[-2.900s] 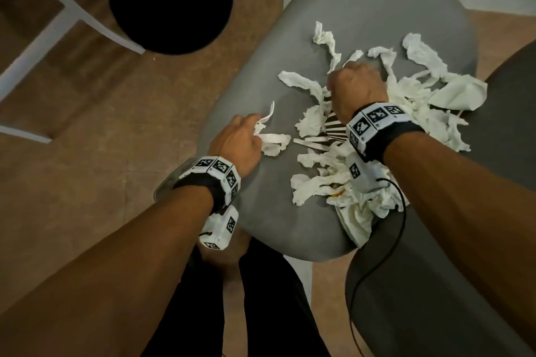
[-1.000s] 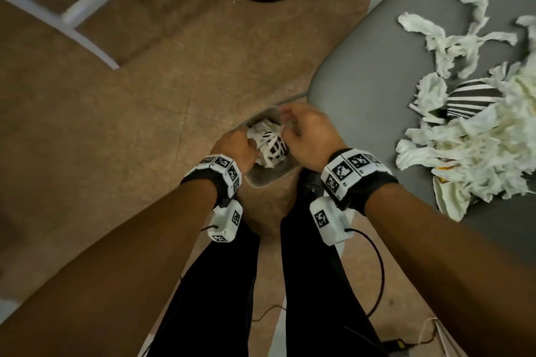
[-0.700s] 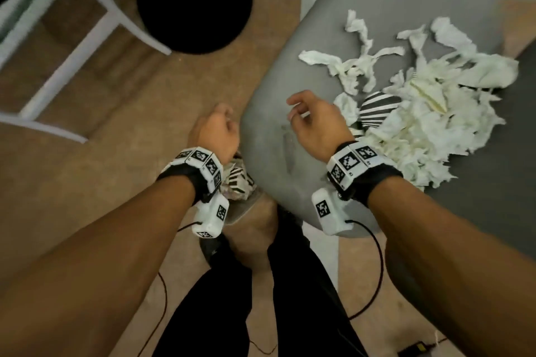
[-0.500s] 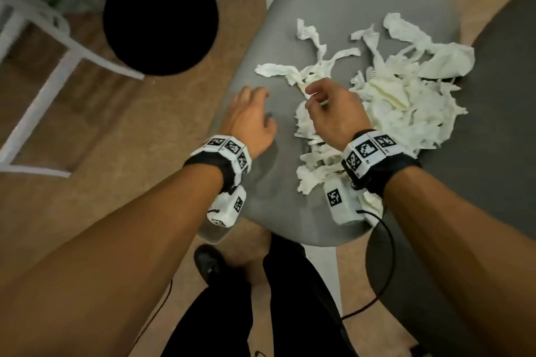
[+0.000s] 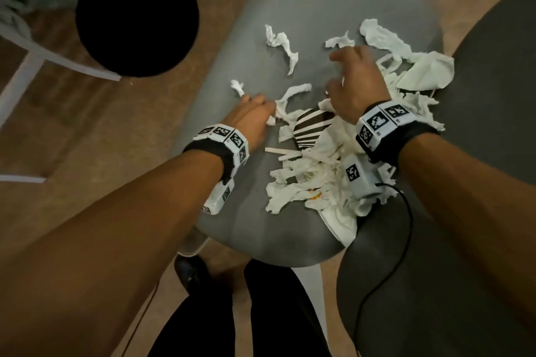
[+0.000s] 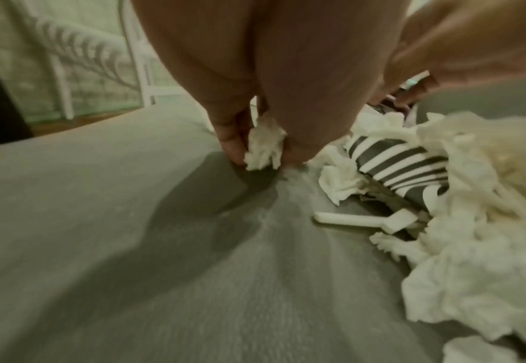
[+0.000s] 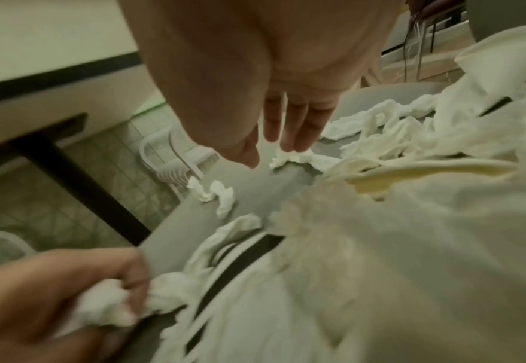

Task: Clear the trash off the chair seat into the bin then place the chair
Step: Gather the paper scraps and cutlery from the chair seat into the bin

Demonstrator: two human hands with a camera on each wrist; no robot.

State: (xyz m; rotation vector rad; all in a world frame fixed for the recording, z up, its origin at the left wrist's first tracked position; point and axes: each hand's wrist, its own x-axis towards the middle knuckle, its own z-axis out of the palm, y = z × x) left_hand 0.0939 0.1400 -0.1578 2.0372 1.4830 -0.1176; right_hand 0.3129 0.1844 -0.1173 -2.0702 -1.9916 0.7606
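A grey chair seat point(image 5: 316, 0) carries a heap of torn white tissue point(image 5: 322, 182) with a black-and-white striped wrapper point(image 5: 310, 129) in it. My left hand point(image 5: 255, 116) pinches a crumpled tissue scrap point(image 6: 264, 145) against the seat, left of the wrapper. The same scrap shows in the right wrist view as tissue point(image 7: 106, 307) bunched in those fingers. My right hand point(image 5: 352, 75) hovers over the far part of the heap with its fingers point(image 7: 292, 130) spread and straight, holding nothing. More tissue strips point(image 5: 282, 45) lie loose further back. A corner of the bin point(image 5: 193, 243) peeks from under the seat's near edge.
A round black stool top point(image 5: 136, 16) stands on the brown floor to the left, beside white chair legs point(image 5: 20, 78). A dark grey seat point(image 5: 493, 72) adjoins on the right. My legs and a shoe point(image 5: 191, 272) are below the chair's front edge.
Both hands came back from the bin by my feet to the chair seat. The left hand has taken hold of a tissue scrap; the right hand reached further over the heap, fingers spread.
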